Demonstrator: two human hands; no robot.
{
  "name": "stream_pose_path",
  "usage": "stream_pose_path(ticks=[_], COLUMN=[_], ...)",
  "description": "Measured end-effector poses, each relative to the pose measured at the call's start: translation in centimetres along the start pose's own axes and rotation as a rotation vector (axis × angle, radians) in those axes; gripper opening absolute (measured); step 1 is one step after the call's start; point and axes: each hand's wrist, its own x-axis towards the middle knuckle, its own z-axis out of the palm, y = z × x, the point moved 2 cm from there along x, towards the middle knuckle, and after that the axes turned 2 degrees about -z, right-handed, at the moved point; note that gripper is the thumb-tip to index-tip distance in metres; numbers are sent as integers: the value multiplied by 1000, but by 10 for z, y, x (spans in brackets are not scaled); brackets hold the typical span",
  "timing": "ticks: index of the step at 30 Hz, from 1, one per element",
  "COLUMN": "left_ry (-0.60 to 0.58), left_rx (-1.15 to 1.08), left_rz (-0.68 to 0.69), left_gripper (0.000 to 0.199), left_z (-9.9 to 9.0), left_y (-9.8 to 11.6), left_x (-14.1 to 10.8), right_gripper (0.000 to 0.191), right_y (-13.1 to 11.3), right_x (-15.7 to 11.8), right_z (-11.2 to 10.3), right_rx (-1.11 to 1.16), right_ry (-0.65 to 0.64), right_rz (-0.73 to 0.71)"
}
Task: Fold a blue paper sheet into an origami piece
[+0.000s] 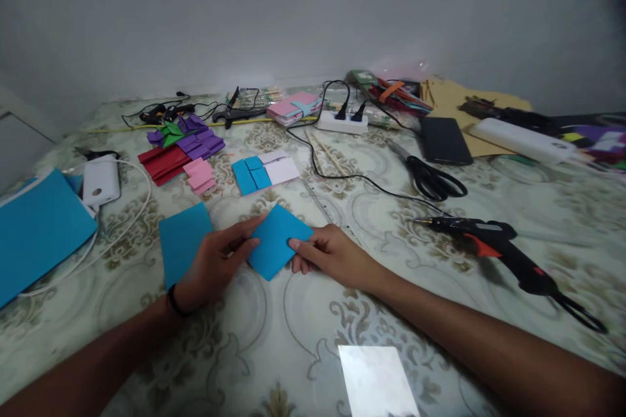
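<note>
A small blue paper square (278, 241) is held up between both hands, turned so that one corner points toward me. My left hand (220, 251) pinches its left corner between thumb and fingers. At the opposite corner, my right hand (330, 254) grips it with the thumb on top and the fingers beneath. Another blue paper piece (183, 241) lies on the patterned tablecloth (303, 332), partly covered by my left hand. Beyond the square rests a folded blue and white paper piece (264, 172). A white card (376, 381) lies close to me.
To the right are black-handled scissors (430, 176) and a hot glue gun (493, 241) with its cord running to a power strip (342, 122). Folded red (163, 163), purple (200, 140) and pink papers (199, 176) lie at the back left. Large blue sheets (39, 234) and a white power bank (101, 180) sit left.
</note>
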Motion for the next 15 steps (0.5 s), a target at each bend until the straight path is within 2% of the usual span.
stream_pose_path(ticks=[4,8,15], left_ry=[-67,-138,-109], left_rx=[-9,-115,-128], left_rz=[-32,-54,-12], left_gripper=[51,57,51], left_z=[-1,1,2], left_y=[-1,-5,-7], left_x=[2,3,0], right_gripper=[71,71,70], right_y=[-1,-3,-1], right_x=[0,0,1], right_z=[0,-1,-1], right_rx=[-12,-2,0], right_ry=[2,24,4], right_rz=[-2,5,9])
